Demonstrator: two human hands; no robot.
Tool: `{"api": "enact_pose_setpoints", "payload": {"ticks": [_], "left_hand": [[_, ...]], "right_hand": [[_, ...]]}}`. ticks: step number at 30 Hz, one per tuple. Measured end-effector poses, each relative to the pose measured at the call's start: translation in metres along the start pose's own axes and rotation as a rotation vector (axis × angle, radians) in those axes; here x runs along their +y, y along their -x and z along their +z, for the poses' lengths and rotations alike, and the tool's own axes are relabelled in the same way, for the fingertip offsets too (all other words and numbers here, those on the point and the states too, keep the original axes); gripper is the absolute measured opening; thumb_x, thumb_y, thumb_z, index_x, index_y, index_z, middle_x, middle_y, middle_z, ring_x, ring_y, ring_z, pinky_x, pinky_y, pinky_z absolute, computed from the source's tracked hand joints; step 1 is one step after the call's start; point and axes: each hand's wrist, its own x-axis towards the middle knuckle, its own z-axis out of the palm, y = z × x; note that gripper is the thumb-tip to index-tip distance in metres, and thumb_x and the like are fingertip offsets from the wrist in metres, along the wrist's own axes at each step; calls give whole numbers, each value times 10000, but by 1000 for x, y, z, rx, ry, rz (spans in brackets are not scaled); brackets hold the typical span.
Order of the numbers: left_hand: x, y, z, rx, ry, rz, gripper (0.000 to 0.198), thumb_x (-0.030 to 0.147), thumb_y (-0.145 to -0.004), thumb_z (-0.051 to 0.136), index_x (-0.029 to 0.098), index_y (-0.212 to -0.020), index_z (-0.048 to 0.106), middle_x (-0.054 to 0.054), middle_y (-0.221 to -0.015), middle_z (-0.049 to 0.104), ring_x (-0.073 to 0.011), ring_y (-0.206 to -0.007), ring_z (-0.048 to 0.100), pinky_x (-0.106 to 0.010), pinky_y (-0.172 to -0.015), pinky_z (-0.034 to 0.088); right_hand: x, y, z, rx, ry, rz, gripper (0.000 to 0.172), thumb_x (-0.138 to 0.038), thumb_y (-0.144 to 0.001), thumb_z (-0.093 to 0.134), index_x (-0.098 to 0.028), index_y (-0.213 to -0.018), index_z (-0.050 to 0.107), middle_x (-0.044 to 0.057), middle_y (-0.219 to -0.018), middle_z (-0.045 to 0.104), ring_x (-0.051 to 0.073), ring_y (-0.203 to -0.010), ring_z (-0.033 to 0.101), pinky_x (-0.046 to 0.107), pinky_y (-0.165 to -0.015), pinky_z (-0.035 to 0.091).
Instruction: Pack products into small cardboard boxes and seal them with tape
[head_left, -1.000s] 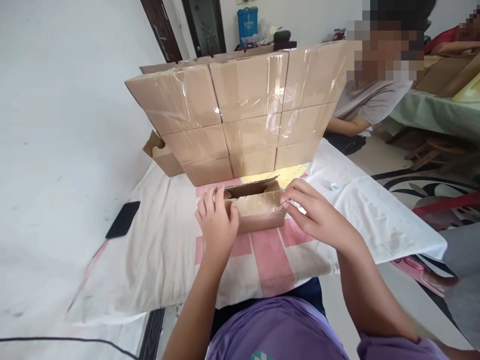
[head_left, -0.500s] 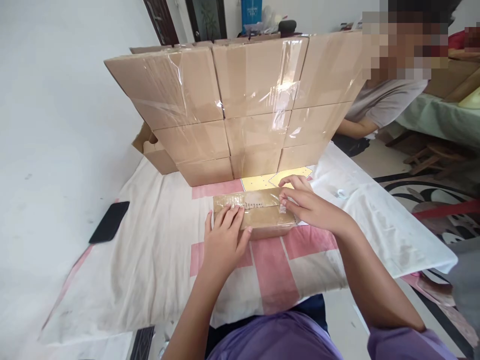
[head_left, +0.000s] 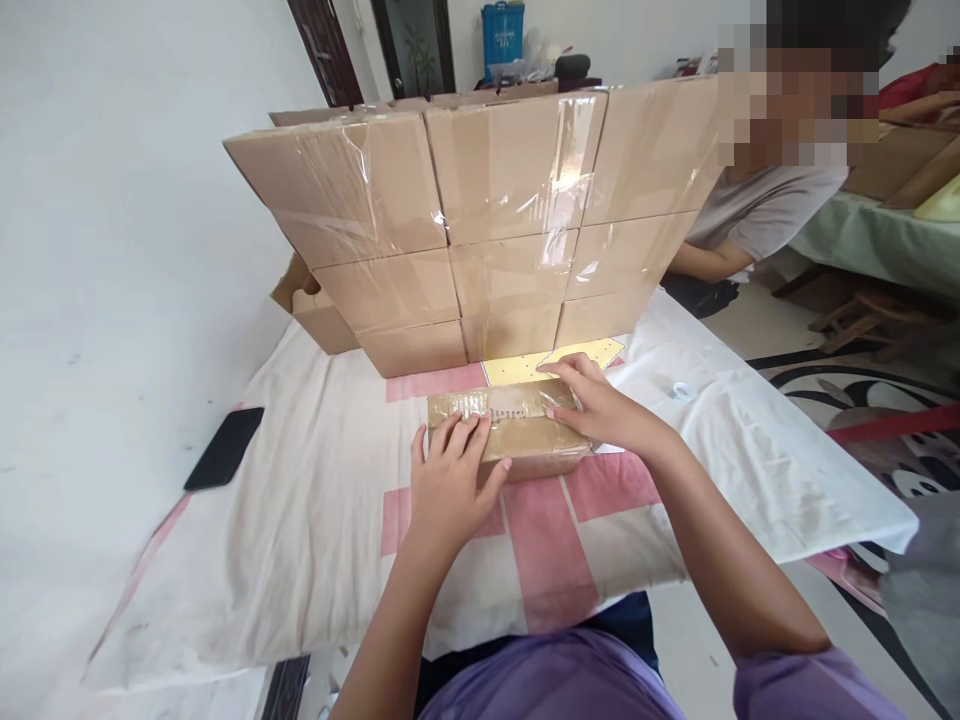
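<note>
A small taped cardboard box (head_left: 525, 436) lies lengthwise before me on the cloth-covered table. Clear tape shines along its top seam, and a row of dark print shows near the middle. My left hand (head_left: 454, 470) rests on the box's left part, fingers spread over the top and thumb along the front side. At the right end, my right hand (head_left: 600, 405) touches the top with its thumb, while its index finger stretches out past the far edge; its other fingers are partly hidden. Behind the box lies a yellow dotted sheet (head_left: 517, 369).
Large taped cartons (head_left: 517, 190) stand stacked at the table's far side. An open carton (head_left: 319, 315) sits left of them, a black phone (head_left: 223, 448) at the left edge. A tape ring (head_left: 681, 391) lies right. Another person (head_left: 780, 215) is beyond the stack.
My right hand has shifted slightly left over the box top, its fingers opening from a near pinch by the tape. My left hand stays on the box. The view tilts a little.
</note>
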Motion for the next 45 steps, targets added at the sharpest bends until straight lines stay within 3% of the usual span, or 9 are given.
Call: {"api": "enact_pose_setpoints", "payload": {"ticks": [2, 6, 10, 17, 21, 27, 37, 42, 45], "left_hand": [[1, 0, 0, 2, 2, 2, 484, 429, -1014, 518, 227, -1449, 580, -106, -1438, 649, -332, -1395, 519, -585, -1205, 239], [2, -1, 1, 16, 8, 13, 477, 431, -1014, 512, 219, -1435, 589, -107, -1425, 657, -334, -1387, 524, -587, -1198, 241], [2, 0, 3, 31, 14, 22, 475, 428, -1010, 519, 215, -1429, 590, -104, -1414, 663, -336, -1381, 529, -585, -1187, 254], [0, 1, 3, 60, 25, 46, 465, 411, -990, 563, 220, -1412, 598, -95, -1400, 671, -334, -1362, 549, -565, -1167, 292], [0, -2, 3, 63, 61, 49, 458, 415, -975, 583, 226, -1392, 607, -92, -1389, 678, -324, -1356, 552, -550, -1170, 287], [-6, -2, 5, 80, 127, 61, 454, 426, -967, 603, 224, -1374, 607, -74, -1408, 669, -299, -1343, 559, -536, -1176, 292], [-13, -1, 23, 320, 225, 140, 448, 506, -946, 627, 199, -1271, 643, -93, -1306, 726, -269, -1185, 650, -539, -1217, 277], [-22, 12, 40, 462, 343, 140, 308, 327, -934, 625, 228, -1225, 641, -80, -1262, 717, -246, -1179, 638, -518, -1220, 360], [-32, 23, 50, 572, 457, 61, 430, 217, -881, 625, 195, -1308, 580, -159, -1384, 593, -307, -1365, 524, -510, -1144, 478]], "right_hand": [[10, -3, 6, 44, -126, 85, 535, -407, -842, 688, -284, -1345, 554, 89, -1308, 526, 291, -1263, 538, 483, -1103, 444], [22, -6, 21, 12, -411, 199, 392, -447, -860, 649, -246, -1194, 608, 56, -1185, 645, 263, -1106, 610, 431, -997, 500], [19, -1, 30, 116, -479, 272, 391, -418, -857, 634, -264, -1216, 602, 47, -1251, 635, 266, -1155, 588, 421, -1024, 479], [14, 18, 27, -18, -676, 290, 797, -289, -762, 652, -366, -1508, 382, 17, -1569, 430, 301, -1414, 443, 432, -1135, 421], [14, 21, 39, 111, -746, 296, 729, -280, -747, 607, -341, -1452, 431, 7, -1603, 392, 295, -1481, 361, 441, -1183, 373], [20, 23, 64, 322, -802, 333, 590, -311, -787, 617, -360, -1367, 523, -9, -1533, 479, 315, -1434, 426, 476, -1200, 363], [15, 25, 52, 288, -712, 477, 708, -394, -743, 683, -400, -1432, 519, -15, -1499, 502, 312, -1393, 452, 403, -1089, 452], [7, 24, 60, 439, -796, 547, 695, -362, -689, 722, -384, -1374, 605, -25, -1399, 566, 284, -1267, 539, 333, -908, 518], [-3, 25, 70, 573, -929, 592, 549, -352, -715, 694, -346, -1264, 688, -21, -1245, 647, 247, -1119, 606, 326, -842, 522]]}}
